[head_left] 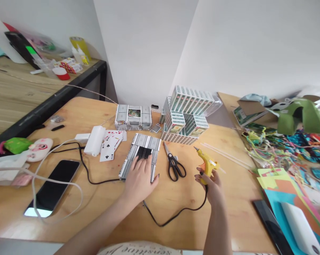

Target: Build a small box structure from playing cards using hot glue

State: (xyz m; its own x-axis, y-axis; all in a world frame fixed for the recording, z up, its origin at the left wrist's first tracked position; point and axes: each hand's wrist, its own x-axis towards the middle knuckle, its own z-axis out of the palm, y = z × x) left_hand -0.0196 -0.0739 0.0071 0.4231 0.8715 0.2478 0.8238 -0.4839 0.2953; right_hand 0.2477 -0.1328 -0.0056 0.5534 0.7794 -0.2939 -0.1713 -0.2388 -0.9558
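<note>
My left hand [140,177] lies palm down on a flat piece covered in grey-backed playing cards [149,142], its fingers stretched over the black middle. Wrapped around the handle of a yellow hot glue gun [208,163], my right hand [214,184] holds it above the table with the nozzle tilted up and left. The gun's black cord [173,222] runs across the table and passes under the card piece. Black-handled scissors [173,166] lie between the two hands. Behind the card piece stands a box built of cards [133,118] with a picture on top.
Stacked card boxes [189,102] rise at the back. Loose playing cards [108,148], a white power strip [94,141] and a phone [55,186] lie left. Clear glue sticks [226,154], coloured paper [278,194], a white power bank [300,226] and craft scraps are on the right.
</note>
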